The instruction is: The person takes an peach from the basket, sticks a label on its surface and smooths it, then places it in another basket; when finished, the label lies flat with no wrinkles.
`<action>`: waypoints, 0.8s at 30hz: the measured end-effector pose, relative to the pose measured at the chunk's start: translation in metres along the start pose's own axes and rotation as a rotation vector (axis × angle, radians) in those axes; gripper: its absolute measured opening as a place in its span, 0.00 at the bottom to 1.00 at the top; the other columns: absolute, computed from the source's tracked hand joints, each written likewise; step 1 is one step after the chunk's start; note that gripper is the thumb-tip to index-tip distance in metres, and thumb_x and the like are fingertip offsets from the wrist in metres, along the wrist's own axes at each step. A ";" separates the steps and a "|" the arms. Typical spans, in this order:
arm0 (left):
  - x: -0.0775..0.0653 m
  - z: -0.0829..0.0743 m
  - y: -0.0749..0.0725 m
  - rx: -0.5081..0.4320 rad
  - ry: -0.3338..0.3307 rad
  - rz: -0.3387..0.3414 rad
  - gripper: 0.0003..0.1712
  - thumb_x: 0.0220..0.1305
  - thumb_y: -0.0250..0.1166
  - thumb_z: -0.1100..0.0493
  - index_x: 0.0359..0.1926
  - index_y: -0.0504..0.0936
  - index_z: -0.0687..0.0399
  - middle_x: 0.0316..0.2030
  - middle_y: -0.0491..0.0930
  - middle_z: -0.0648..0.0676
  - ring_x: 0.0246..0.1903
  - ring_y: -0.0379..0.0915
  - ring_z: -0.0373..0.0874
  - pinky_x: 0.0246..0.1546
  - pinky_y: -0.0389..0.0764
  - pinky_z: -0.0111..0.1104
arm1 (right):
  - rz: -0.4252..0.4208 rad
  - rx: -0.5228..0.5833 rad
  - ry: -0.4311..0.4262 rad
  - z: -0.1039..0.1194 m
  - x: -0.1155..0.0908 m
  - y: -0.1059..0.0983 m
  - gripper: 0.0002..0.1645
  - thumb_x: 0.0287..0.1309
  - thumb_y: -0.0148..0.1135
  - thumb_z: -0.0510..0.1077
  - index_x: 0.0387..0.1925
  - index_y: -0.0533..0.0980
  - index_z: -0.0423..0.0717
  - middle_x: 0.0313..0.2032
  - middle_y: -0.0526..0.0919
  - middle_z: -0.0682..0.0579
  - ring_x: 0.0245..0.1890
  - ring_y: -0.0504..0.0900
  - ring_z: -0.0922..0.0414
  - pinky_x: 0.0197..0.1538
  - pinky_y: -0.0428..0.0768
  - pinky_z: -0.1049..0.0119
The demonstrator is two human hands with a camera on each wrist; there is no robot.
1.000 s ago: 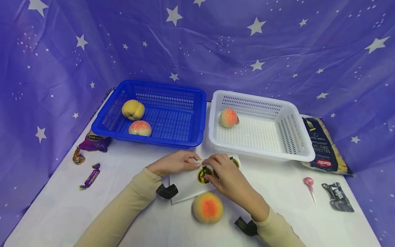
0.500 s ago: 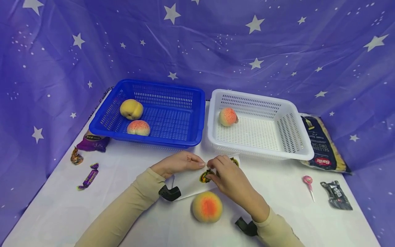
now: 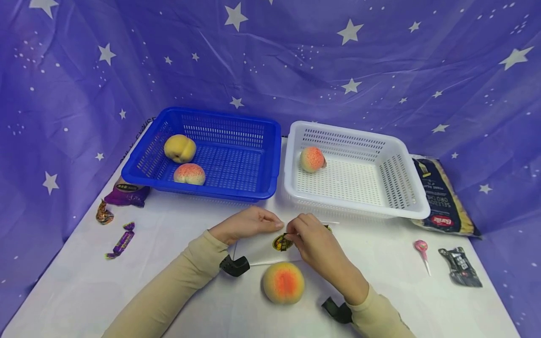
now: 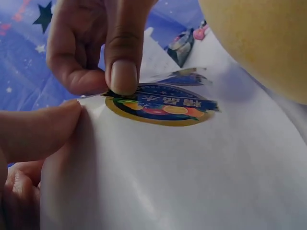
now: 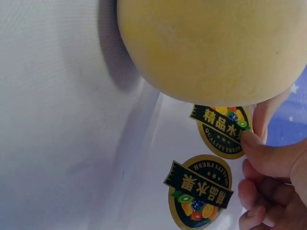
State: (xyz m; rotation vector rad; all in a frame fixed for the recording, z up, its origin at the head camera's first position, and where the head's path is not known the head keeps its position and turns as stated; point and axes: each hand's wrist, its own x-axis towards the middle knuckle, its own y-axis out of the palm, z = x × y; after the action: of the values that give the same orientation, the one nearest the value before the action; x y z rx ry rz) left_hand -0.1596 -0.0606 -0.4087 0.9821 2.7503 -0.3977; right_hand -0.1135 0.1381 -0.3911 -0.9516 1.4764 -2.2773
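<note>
In the head view my left hand [image 3: 249, 224] pinches the edge of a white sticker sheet [image 3: 258, 251] between thumb and fingers. My right hand [image 3: 313, 239], close beside it, pinches the end of an oval fruit sticker [image 4: 158, 115] with thumb and forefinger. That sticker has a gold rim, a dark band and pictured fruit; most of it lies against the sheet. A second, similar sticker [image 5: 199, 191] shows on the sheet in the right wrist view. A yellow peach with a red patch [image 3: 283, 283] sits on the table just in front of the sheet.
Behind stand a blue basket [image 3: 270, 185] with two fruits and a white basket [image 3: 418, 206] with one peach. A pasta bag [image 3: 444, 202], lollipop [image 3: 421, 251] and black packet [image 3: 460, 267] lie right; wrapped candies [image 3: 122, 241] and a purple packet [image 3: 127, 193] lie left.
The left hand has shifted slightly right and the hands are closer together. The sheet's near edge has risen a little and its far right corner has dropped. The peach has stayed put.
</note>
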 end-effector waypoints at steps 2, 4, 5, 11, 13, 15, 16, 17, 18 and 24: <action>0.000 -0.001 0.001 0.041 0.008 -0.024 0.15 0.57 0.59 0.49 0.38 0.83 0.52 0.37 0.81 0.54 0.34 0.72 0.41 0.34 0.70 0.31 | -0.005 -0.007 0.006 0.000 -0.001 0.000 0.10 0.46 0.65 0.41 0.26 0.71 0.53 0.25 0.70 0.63 0.30 0.67 0.65 0.32 0.68 0.73; 0.001 -0.001 0.003 0.062 0.012 -0.051 0.14 0.58 0.59 0.50 0.38 0.82 0.52 0.37 0.81 0.52 0.34 0.72 0.38 0.35 0.70 0.30 | 0.001 -0.016 0.012 0.000 -0.001 0.000 0.09 0.48 0.64 0.41 0.26 0.70 0.53 0.25 0.69 0.63 0.30 0.67 0.65 0.32 0.68 0.73; 0.002 0.000 0.003 0.069 0.018 -0.064 0.14 0.58 0.58 0.50 0.38 0.82 0.53 0.37 0.81 0.52 0.33 0.72 0.37 0.35 0.70 0.29 | 0.009 -0.020 0.010 0.000 -0.001 0.000 0.09 0.49 0.63 0.40 0.27 0.70 0.52 0.25 0.69 0.62 0.31 0.67 0.64 0.32 0.68 0.73; 0.008 0.001 0.004 0.097 0.007 -0.133 0.13 0.59 0.58 0.54 0.38 0.82 0.58 0.34 0.81 0.51 0.30 0.69 0.36 0.32 0.69 0.27 | 0.046 -0.054 -0.035 0.001 -0.003 0.003 0.07 0.54 0.57 0.39 0.29 0.67 0.50 0.26 0.67 0.61 0.30 0.66 0.63 0.33 0.68 0.73; 0.010 0.002 0.003 0.118 0.005 -0.140 0.13 0.59 0.58 0.54 0.37 0.81 0.58 0.32 0.80 0.52 0.30 0.68 0.37 0.31 0.68 0.27 | 0.032 -0.054 -0.065 0.000 -0.003 0.003 0.07 0.54 0.57 0.39 0.29 0.67 0.50 0.27 0.68 0.61 0.30 0.67 0.63 0.34 0.69 0.73; 0.011 0.003 0.002 0.155 0.004 -0.156 0.12 0.59 0.58 0.53 0.36 0.81 0.56 0.31 0.79 0.51 0.29 0.67 0.37 0.31 0.68 0.27 | 0.021 -0.047 -0.098 0.000 -0.003 0.003 0.06 0.54 0.57 0.39 0.29 0.67 0.49 0.27 0.68 0.60 0.31 0.68 0.63 0.34 0.69 0.73; 0.012 0.004 0.001 0.174 0.004 -0.161 0.12 0.59 0.58 0.53 0.36 0.81 0.55 0.31 0.79 0.51 0.29 0.67 0.37 0.32 0.68 0.28 | 0.017 -0.039 -0.116 0.000 -0.003 0.002 0.06 0.54 0.57 0.38 0.29 0.68 0.49 0.27 0.69 0.60 0.31 0.68 0.62 0.35 0.69 0.73; 0.013 0.005 0.001 0.193 -0.004 -0.169 0.11 0.59 0.58 0.53 0.36 0.81 0.54 0.30 0.78 0.50 0.29 0.67 0.37 0.32 0.68 0.28 | 0.014 -0.030 -0.132 0.000 -0.003 0.002 0.06 0.54 0.57 0.38 0.29 0.68 0.48 0.28 0.69 0.60 0.31 0.68 0.62 0.36 0.69 0.72; 0.013 0.006 0.000 0.213 -0.012 -0.176 0.11 0.59 0.58 0.53 0.35 0.81 0.53 0.29 0.78 0.49 0.30 0.67 0.37 0.32 0.68 0.28 | 0.009 -0.018 -0.148 0.000 -0.004 0.002 0.06 0.53 0.57 0.38 0.29 0.68 0.48 0.28 0.69 0.59 0.32 0.69 0.62 0.36 0.69 0.72; 0.015 0.013 -0.003 0.293 -0.006 -0.194 0.08 0.59 0.58 0.52 0.33 0.81 0.49 0.27 0.77 0.46 0.30 0.67 0.38 0.33 0.69 0.29 | 0.020 0.002 -0.213 0.001 -0.004 0.000 0.06 0.53 0.55 0.36 0.29 0.67 0.47 0.28 0.69 0.58 0.31 0.69 0.62 0.37 0.69 0.72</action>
State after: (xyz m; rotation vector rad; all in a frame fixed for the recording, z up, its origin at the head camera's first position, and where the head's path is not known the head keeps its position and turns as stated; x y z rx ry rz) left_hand -0.1719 -0.0585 -0.4243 0.7695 2.8445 -0.8526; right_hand -0.1095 0.1395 -0.3925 -1.1341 1.3871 -2.0887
